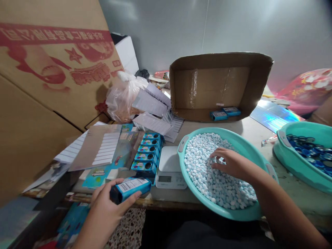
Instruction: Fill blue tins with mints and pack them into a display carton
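Note:
My left hand (pixel 109 199) is wrapped round a small blue box (pixel 133 186) with a white printed label and a dark end, held tilted just in front of the table edge. My right hand (pixel 223 160) reaches into a turquoise basin (pixel 220 213) full of small white and pale blue candies (pixel 207 180). Its fingers curl down with the tips among the candies; what lies under them is partly hidden. Between the hands sits a white digital scale (pixel 169 160) with a small display. A row of several blue boxes with round dark openings (pixel 146 152) stands left of the scale.
An open cardboard carton (pixel 204 83) lies on its side behind the basin, with two blue boxes (pixel 219 115) inside. Another turquoise basin (pixel 293 169) at right holds dark blue pieces. Paper sheets (pixel 106 148), a plastic bag (pixel 124 98) and a large printed carton (pixel 59 69) crowd the left.

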`<state>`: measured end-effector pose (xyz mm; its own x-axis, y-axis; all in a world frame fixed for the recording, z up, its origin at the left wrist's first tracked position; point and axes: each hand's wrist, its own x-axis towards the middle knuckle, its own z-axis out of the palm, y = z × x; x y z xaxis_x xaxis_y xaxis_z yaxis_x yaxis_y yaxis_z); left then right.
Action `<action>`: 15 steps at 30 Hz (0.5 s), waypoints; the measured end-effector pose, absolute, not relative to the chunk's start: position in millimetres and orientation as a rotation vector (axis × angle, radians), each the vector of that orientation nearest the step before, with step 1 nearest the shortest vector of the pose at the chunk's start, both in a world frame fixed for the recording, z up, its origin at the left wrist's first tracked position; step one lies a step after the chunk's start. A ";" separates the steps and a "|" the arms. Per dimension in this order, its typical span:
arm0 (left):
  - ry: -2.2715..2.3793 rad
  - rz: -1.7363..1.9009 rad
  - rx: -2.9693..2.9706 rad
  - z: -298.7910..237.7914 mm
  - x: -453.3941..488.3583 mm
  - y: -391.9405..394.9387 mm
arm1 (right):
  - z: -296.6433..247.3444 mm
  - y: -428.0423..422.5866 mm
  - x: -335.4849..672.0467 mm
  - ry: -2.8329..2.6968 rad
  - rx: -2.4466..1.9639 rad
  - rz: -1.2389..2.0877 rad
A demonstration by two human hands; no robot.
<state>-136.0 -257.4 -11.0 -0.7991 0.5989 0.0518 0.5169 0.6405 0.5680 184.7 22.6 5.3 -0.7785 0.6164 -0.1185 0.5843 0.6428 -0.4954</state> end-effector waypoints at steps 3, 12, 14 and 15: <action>2.737 0.832 0.974 -11.3 -132.2 -258.7 | 6.6 22.6 184.9 -2.793 -1.050 0.833; 3.113 1.043 1.150 -14.6 -84.2 -238.6 | 8.8 23.1 185.3 -2.793 -1.026 0.833; 3.131 1.156 1.092 -19.2 -78.8 -236.7 | 8.6 23.2 185.1 -2.791 -1.035 0.824; 3.132 1.208 1.059 -21.5 -77.0 -236.7 | 8.4 23.2 185.1 -2.793 -1.037 0.821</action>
